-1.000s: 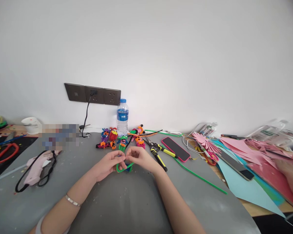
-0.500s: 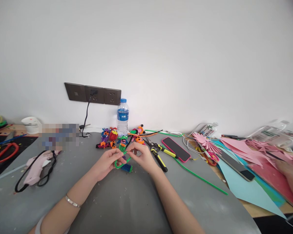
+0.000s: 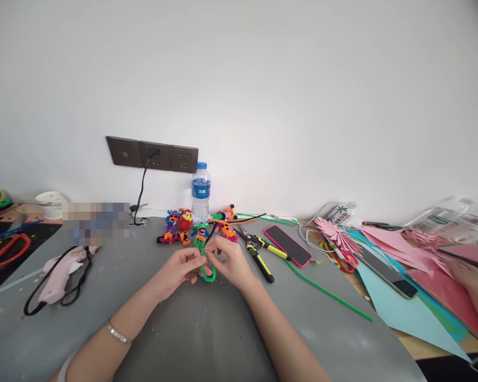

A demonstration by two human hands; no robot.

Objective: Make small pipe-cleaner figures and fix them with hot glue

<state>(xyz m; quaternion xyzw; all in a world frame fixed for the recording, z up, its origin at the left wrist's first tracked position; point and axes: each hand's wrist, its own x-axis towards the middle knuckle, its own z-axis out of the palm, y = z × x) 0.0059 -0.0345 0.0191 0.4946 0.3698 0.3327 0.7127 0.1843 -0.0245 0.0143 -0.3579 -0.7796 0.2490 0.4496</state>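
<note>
A green pipe cleaner (image 3: 209, 278), bent into a narrow loop, hangs between my two hands just above the grey table mat. My left hand (image 3: 185, 265) pinches its left side with thumb and forefinger. On the other side, the fingers of my right hand (image 3: 228, 259) close on the upper end of the loop. Right behind my hands stands a small green pipe-cleaner figure (image 3: 200, 233) with a blue hat. More small figures (image 3: 179, 220) in purple, red and orange lie to its left. An orange figure (image 3: 228, 232) is partly hidden behind my right hand.
Yellow-and-black pliers (image 3: 259, 257), a pink-cased phone (image 3: 289, 245) and a long green pipe cleaner (image 3: 330, 292) lie to the right. A water bottle (image 3: 201, 193) stands against the wall. At left rests a pink glue gun (image 3: 58, 278). Another person's hand (image 3: 472, 284) is at far right.
The green loop has turned from lying sideways to hanging downward and looks narrower. Both hands have shifted slightly. The dark blue piece visible below them before is now hidden.
</note>
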